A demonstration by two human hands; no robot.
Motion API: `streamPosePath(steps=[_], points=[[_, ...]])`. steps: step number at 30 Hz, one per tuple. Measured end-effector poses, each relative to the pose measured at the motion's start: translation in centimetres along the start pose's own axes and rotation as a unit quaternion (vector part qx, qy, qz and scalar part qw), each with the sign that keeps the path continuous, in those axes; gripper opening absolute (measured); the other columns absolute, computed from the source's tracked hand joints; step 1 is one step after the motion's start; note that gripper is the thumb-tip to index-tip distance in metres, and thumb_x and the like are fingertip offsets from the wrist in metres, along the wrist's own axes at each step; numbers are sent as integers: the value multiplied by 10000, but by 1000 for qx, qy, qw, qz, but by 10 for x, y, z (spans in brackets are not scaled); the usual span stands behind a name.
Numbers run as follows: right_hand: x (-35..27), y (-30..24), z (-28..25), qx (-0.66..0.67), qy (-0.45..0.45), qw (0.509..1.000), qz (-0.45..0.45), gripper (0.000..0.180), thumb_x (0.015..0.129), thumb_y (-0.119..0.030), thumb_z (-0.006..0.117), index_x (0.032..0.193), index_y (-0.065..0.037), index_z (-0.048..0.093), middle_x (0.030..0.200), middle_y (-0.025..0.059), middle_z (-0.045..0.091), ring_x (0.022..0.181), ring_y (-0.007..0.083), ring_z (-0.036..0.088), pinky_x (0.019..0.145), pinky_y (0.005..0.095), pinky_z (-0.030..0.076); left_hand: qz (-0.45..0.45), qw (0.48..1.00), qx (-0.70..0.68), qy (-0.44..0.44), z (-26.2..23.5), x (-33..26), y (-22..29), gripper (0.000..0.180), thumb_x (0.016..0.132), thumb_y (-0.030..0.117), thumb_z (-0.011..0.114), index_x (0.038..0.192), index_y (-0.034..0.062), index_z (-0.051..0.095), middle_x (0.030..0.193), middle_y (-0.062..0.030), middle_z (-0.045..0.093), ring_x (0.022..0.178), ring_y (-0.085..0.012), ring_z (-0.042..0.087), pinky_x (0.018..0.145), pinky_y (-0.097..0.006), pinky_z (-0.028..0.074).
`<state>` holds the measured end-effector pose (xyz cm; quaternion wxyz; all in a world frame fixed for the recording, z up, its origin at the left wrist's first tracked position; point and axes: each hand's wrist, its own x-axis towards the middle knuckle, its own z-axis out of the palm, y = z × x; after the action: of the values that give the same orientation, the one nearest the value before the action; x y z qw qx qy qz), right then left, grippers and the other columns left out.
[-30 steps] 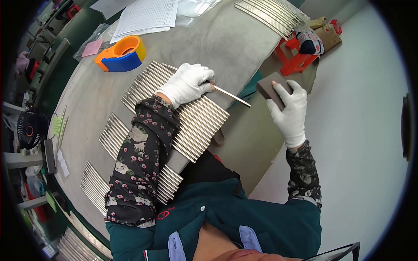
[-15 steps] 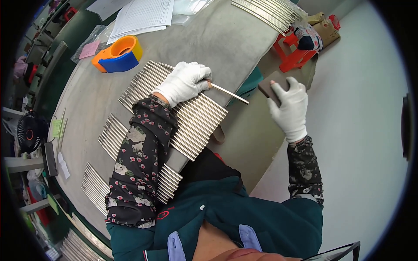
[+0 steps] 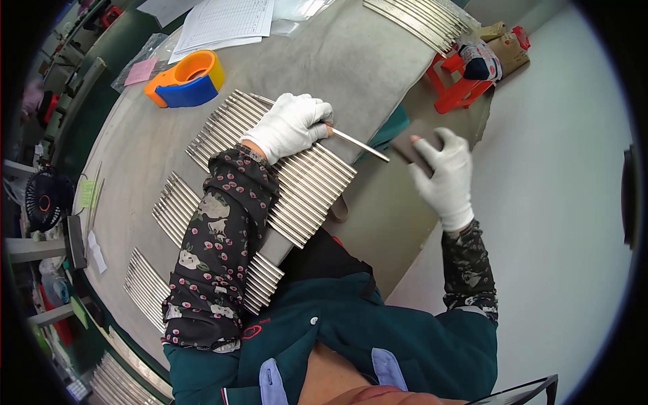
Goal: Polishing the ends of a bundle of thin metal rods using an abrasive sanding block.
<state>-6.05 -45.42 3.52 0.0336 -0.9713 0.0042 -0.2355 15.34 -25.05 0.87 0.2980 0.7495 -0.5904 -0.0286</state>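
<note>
My left hand (image 3: pixel 291 125), in a white glove, is closed around a thin metal rod (image 3: pixel 361 145) whose end sticks out past the table's edge. Beneath that hand lies a row of shiny metal rods (image 3: pixel 314 192), side by side on the grey table. Off the table's right edge, my right hand (image 3: pixel 447 177), also gloved, grips a flat dark grey-brown block (image 3: pixel 417 142), perhaps a sanding block. The block is slightly blurred and sits apart from the rod's free end. My left forearm covers parts of the rod rows nearer to me.
More rods (image 3: pixel 145 287) lie in rows at the near left, with another batch (image 3: pixel 418 23) at the far end. An orange and blue tape dispenser (image 3: pixel 185 81) and paper sheets (image 3: pixel 226 27) rest on the table (image 3: pixel 317 64). A red stool (image 3: pixel 459 94) stands beyond the right edge.
My right hand has shifted slightly left with the block, bringing it nearer to the rod's end. My left hand keeps its hold on the rod.
</note>
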Motion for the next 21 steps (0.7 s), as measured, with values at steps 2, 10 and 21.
streamPosePath(steps=[2, 10, 21], points=[[-7, 20, 2, -47, 42, 994, 88, 499, 595, -166, 775, 1076, -126, 649, 1151, 197, 536, 1029, 359, 530, 852, 425, 447, -20, 999, -18, -21, 1, 3, 0, 139, 804, 162, 685, 802, 61, 590, 780, -109, 625, 785, -314, 604, 682, -391, 478], [-2, 21, 3, -44, 47, 994, 87, 520, 586, -155, 777, 1089, -127, 648, 1173, 190, 525, 1011, 356, 533, 859, 430, 448, 8, 1000, -5, 10, 2, 3, -4, 137, 803, 165, 682, 794, 64, 590, 781, -107, 626, 782, -312, 601, 692, -396, 475], [7, 2, -5, 23, 98, 995, 11, 509, 593, -135, 769, 1090, -122, 660, 1182, 220, 516, 1017, 378, 513, 876, 453, 442, -25, 999, -22, -14, 4, -1, -1, 132, 804, 160, 678, 813, 60, 592, 780, -109, 620, 778, -306, 598, 691, -390, 476]])
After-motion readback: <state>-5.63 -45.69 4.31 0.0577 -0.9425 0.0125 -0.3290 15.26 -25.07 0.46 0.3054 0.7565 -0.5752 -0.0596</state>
